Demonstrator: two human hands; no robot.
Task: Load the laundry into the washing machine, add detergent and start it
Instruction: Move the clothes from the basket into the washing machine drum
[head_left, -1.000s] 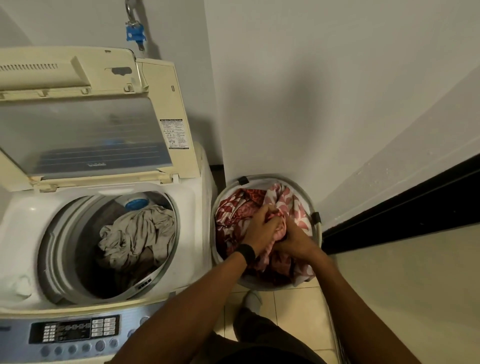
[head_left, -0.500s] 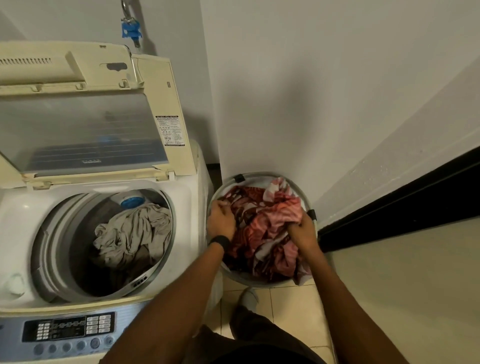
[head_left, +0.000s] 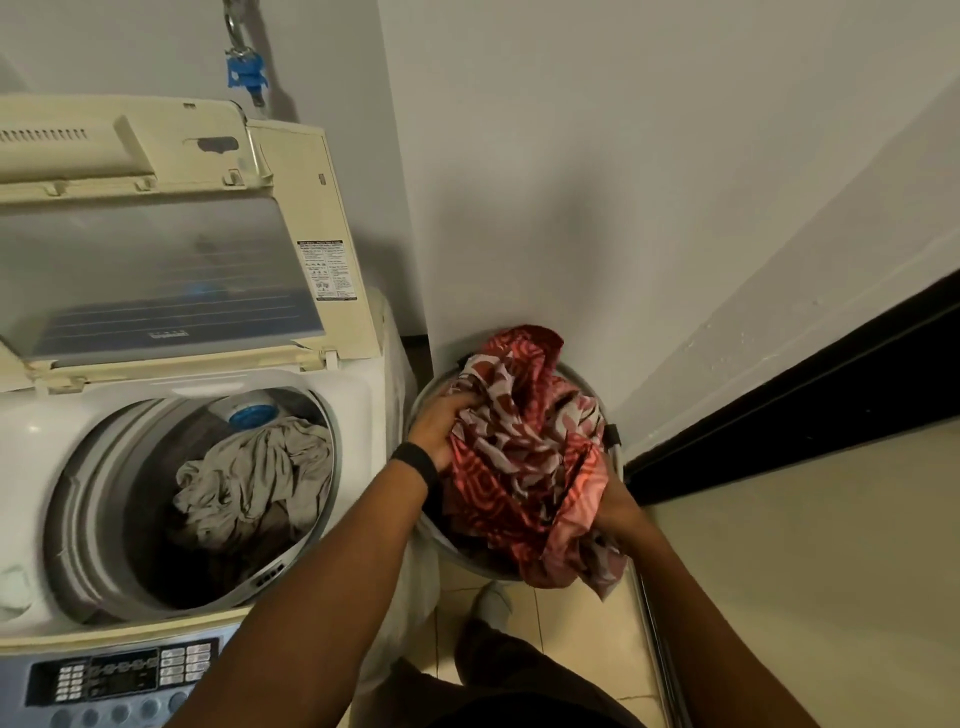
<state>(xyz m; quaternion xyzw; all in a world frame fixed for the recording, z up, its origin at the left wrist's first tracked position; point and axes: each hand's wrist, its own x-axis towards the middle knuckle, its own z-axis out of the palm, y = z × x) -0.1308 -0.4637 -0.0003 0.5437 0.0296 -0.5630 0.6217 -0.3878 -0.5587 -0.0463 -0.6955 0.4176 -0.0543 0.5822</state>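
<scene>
Left fingers (head_left: 460, 402) are clenched into the top of the red patterned cloth (head_left: 524, 457); right fingers (head_left: 605, 499) are buried in its lower right folds, also gripping. Left hand (head_left: 441, 428) wears a black wristband (head_left: 415, 462). The cloth is bunched above the basket (head_left: 597, 387), mostly clear of the rim, one tail hanging over the near edge toward the floor (head_left: 571, 629). The basket sits on the floor in the wall corner, just beside the washer's (head_left: 363, 395) right side. To do the step well: gather that tail before swinging left, lift high enough to clear the basket rim and the washer top, drop it loose into the drum (head_left: 93, 499), not as a tight ball. A beige garment (head_left: 260, 478) already lies at the back of the drum, with room in front. The lid (head_left: 156, 260) is propped open, so the path is clear. Detergent isn't in view. Writing: sticker (head_left: 327, 270) on the lid frame and legends on the control panel (head_left: 119, 675) are too small to read; no brand legible.
</scene>
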